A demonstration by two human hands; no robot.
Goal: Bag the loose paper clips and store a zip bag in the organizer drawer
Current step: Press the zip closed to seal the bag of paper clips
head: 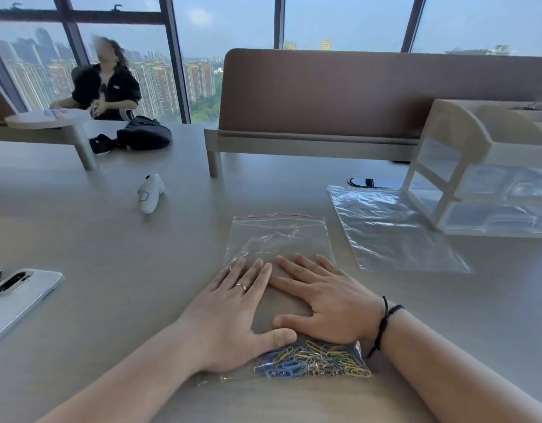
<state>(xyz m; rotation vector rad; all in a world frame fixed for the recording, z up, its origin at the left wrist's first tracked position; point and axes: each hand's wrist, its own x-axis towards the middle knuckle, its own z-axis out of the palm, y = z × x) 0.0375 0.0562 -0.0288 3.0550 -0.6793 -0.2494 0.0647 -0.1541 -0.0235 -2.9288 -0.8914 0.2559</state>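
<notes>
Resting flat on the grey desk, both hands press the zip bag.

organizer: cut off right | phone: cut off left | drawer contents: unclear

Soft, even daylight enters from the windows behind the desk; shadows are faint; pale glare sheens the clear bags; wide-angle distortion bends the frame edges; the distant seated person is motion-blurred.
</notes>
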